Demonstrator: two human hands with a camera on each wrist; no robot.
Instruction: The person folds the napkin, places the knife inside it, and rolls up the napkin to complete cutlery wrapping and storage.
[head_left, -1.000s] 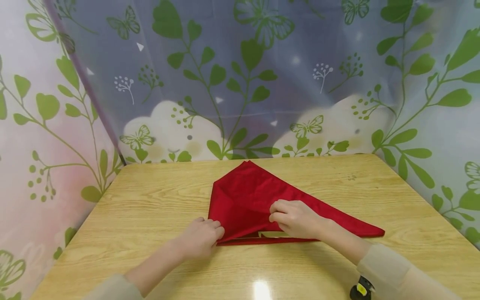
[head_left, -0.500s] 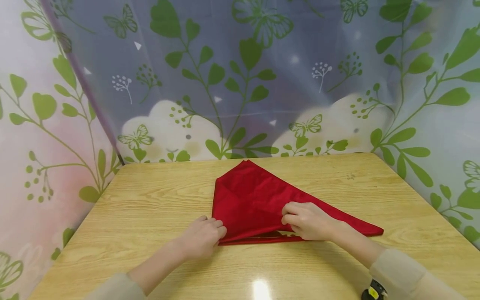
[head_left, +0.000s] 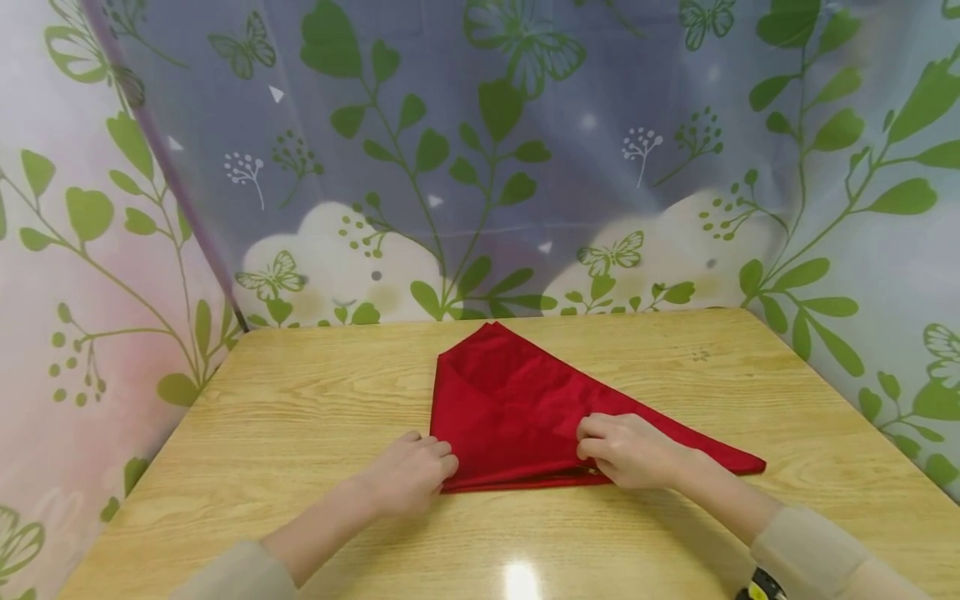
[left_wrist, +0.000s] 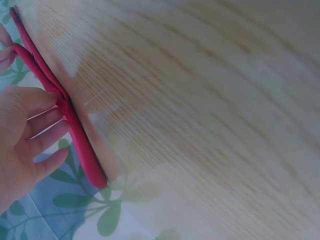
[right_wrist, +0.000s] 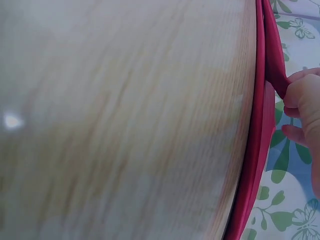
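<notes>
A folded red cloth (head_left: 510, 400) lies on the wooden table, its point at the back and a long tapered end to the right. My left hand (head_left: 416, 473) pinches its near left corner; in the left wrist view the thumb and fingers (left_wrist: 47, 122) close on the folded edge. With my right hand (head_left: 626, 450) I pinch the upper layer near the front edge. The right wrist view shows that layer (right_wrist: 276, 55) lifted off the lower one, held between thumb and fingers. A narrow dark gap runs between the layers beside my right hand.
The wooden table (head_left: 315, 392) extends around the cloth on all sides. Patterned curtains with green leaves and butterflies (head_left: 525, 167) stand along its back and both sides. A dark strap with a yellow patch (head_left: 763, 587) shows under my right sleeve.
My right hand has moved right and slightly toward me, drawing the upper layer along. The gap at the front edge has narrowed. The cloth's left edge has shifted a little right with my left hand.
</notes>
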